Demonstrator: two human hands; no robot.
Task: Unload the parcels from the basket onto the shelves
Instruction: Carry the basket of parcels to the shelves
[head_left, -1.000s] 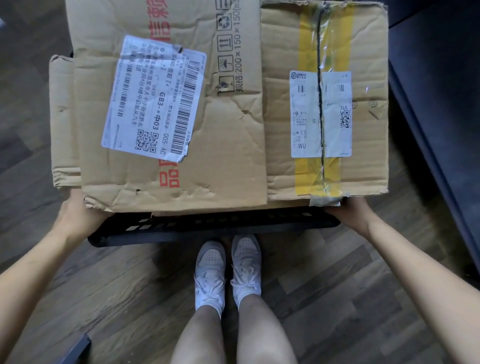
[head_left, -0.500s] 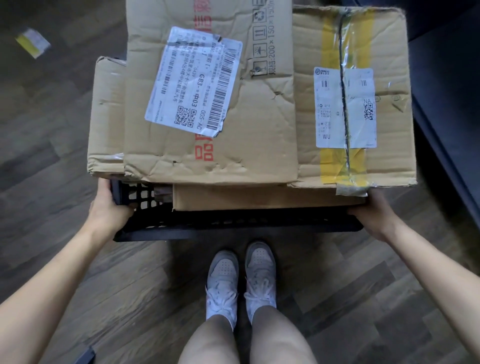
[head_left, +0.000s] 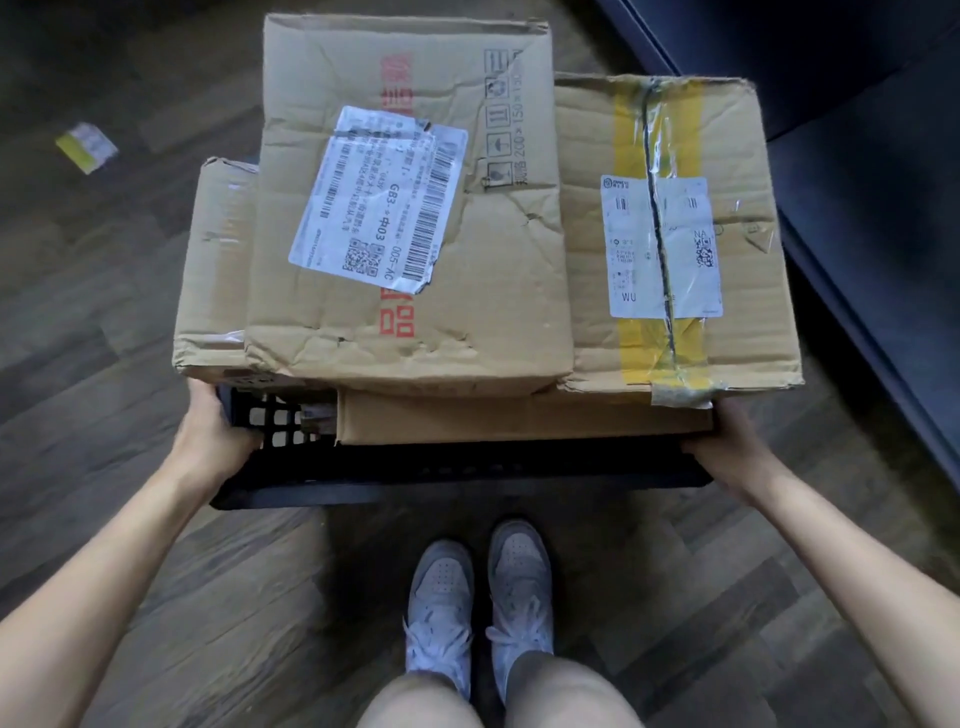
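Note:
A black plastic basket (head_left: 457, 470) is held in front of me over the wooden floor, piled with cardboard parcels. A big creased box with a large white label (head_left: 410, 208) lies on top in the middle. To its right sits a box with yellow tape (head_left: 675, 234). A smaller box (head_left: 218, 270) pokes out at the left, and another box (head_left: 519, 415) lies underneath. My left hand (head_left: 213, 436) grips the basket's left end. My right hand (head_left: 727, 447) grips its right end. No shelves are in view.
A dark blue piece of furniture (head_left: 857, 156) runs along the right side. A small yellow-and-white scrap (head_left: 85, 145) lies on the floor at the far left. My two feet in white sneakers (head_left: 478, 603) stand just behind the basket.
The basket with its parcels has shifted right and away from me in the view, showing more of its left wall and the lower box. Both hands keep their grip.

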